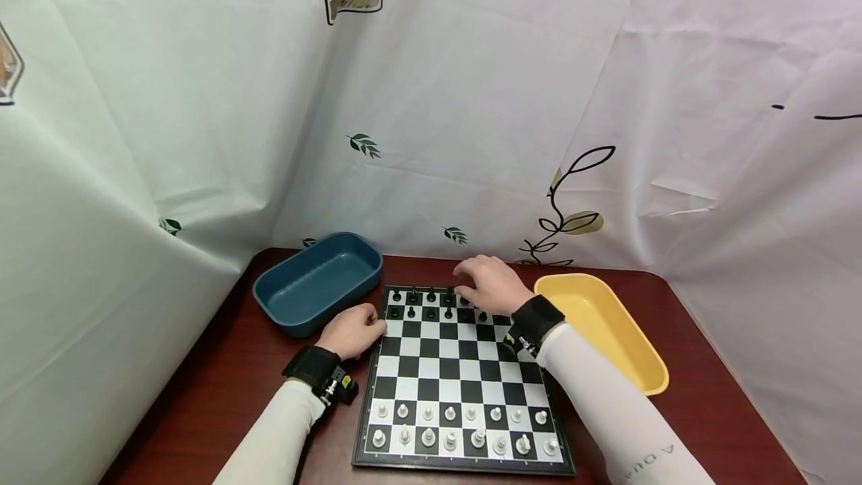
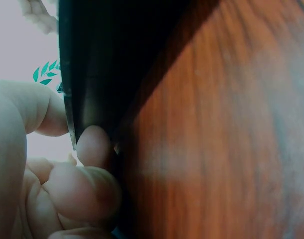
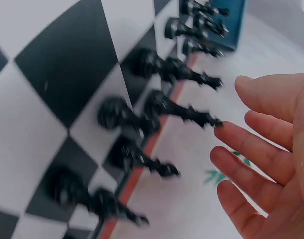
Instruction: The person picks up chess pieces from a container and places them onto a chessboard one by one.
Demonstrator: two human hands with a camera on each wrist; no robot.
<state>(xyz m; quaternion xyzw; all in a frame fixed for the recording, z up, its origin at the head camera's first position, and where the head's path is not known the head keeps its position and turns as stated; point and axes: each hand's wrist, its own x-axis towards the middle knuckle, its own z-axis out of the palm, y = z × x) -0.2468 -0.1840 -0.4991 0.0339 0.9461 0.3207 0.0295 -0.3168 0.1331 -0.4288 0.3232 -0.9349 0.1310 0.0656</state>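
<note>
A black-and-white chessboard lies on the table. My left hand grips its left edge; in the left wrist view, fingers bear on the board's rim from both sides. Over the far rows hovers my right hand, its fingers loosely bent with nothing held. Black chess pieces stand on those rows, some hidden by this hand. In the right wrist view, a fingertip is beside the tip of a tall black piece; whether they touch I cannot tell. White chess pieces fill the two near rows.
A blue tray stands at the back left of the dark red wooden table. To the right of the board sits a yellow tray. A white patterned cloth hangs behind and around the table.
</note>
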